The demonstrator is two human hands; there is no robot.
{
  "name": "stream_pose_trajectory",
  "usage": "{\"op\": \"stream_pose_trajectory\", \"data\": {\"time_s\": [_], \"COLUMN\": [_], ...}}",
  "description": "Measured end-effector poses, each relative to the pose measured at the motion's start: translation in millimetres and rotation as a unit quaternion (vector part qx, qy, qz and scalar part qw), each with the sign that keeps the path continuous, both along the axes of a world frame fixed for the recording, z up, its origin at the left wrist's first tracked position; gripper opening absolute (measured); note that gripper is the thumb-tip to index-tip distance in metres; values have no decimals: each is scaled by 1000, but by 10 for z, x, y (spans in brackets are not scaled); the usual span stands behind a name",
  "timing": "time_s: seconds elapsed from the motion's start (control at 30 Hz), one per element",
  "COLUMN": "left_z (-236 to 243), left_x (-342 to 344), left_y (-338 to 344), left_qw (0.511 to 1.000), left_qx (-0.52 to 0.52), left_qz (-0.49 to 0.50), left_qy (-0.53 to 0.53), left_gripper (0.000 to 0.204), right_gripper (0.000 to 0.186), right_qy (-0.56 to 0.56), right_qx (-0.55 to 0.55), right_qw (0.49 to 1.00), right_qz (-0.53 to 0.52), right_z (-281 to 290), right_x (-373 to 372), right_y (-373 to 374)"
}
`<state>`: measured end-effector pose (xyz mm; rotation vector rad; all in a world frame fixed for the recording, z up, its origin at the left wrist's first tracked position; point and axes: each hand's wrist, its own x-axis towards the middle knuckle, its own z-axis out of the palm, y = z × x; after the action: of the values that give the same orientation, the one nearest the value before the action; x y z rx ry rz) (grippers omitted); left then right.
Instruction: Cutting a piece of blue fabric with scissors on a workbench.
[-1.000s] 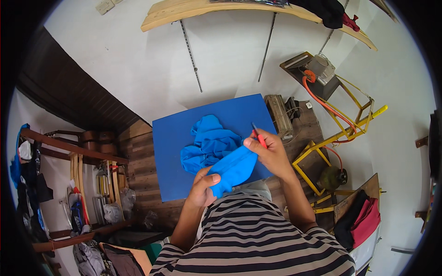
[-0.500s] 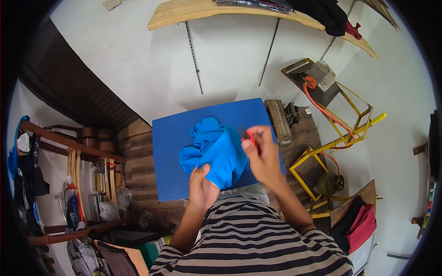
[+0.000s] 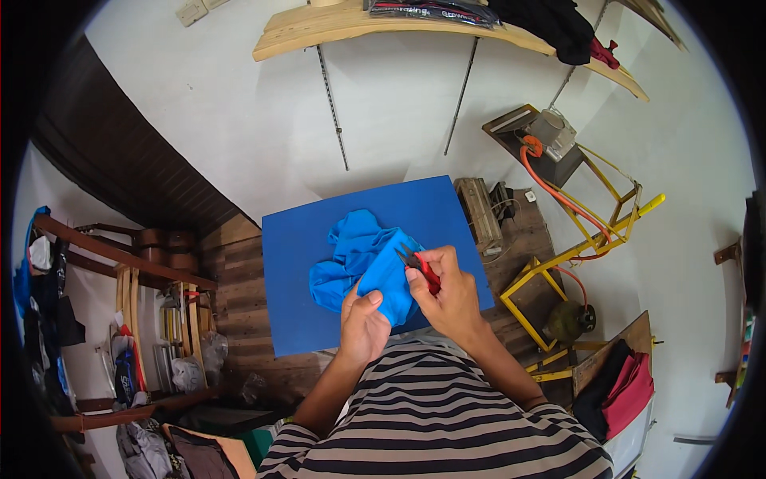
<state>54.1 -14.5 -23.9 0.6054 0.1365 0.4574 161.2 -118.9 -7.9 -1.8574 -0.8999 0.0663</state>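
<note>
A bright blue cloth garment [image 3: 355, 263] lies bunched on the blue tabletop [image 3: 291, 331], its near part lifted toward me. My left hand [image 3: 365, 323] is closed on the near edge of this cloth, thumb on top. In my right hand [image 3: 451, 295] are small snips [image 3: 428, 276] with red handles and dark, pointed jaws that stand apart. Those jaws are over the raised fold of the cloth; whether they touch it I cannot tell. My right fingers wrap round the handles and hide part of them.
Beyond the table's right side stands a grey-brown box-like device [image 3: 479, 214]. A yellow metal frame [image 3: 527, 299] with an orange hose [image 3: 550, 188] and a green gas cylinder [image 3: 570, 321] is further right. Shelves [image 3: 132, 275] with goods line the left. A wooden shelf [image 3: 319, 36] hangs on the wall.
My right hand has come down and left, bringing the snips over the cloth. My left hand has shifted slightly right, and the cloth's near part is turned and drawn up more.
</note>
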Motion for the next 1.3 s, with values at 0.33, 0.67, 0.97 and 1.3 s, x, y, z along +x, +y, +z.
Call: {"op": "stream_pose_trajectory", "data": {"time_s": [0.33, 0.67, 0.97, 1.3], "left_z": [-17, -42, 10, 23], "left_x": [24, 69, 112, 101], "left_y": [35, 55, 37, 24], "left_qw": [999, 999, 996, 994], "left_qx": [37, 44, 79, 103], "left_qz": [-13, -30, -35, -40], "left_qy": [-4, -3, -14, 2], "left_gripper": [49, 51, 53, 50], "right_gripper": [25, 23, 21, 23], "right_qy": [-21, 16, 53, -15], "right_qx": [2, 12, 47, 32], "right_qw": [999, 998, 994, 996], "right_qz": [38, 59, 87, 85], "right_z": [60, 72, 77, 80], "right_x": [-25, -36, -50, -42], "right_y": [25, 8, -38, -94]}}
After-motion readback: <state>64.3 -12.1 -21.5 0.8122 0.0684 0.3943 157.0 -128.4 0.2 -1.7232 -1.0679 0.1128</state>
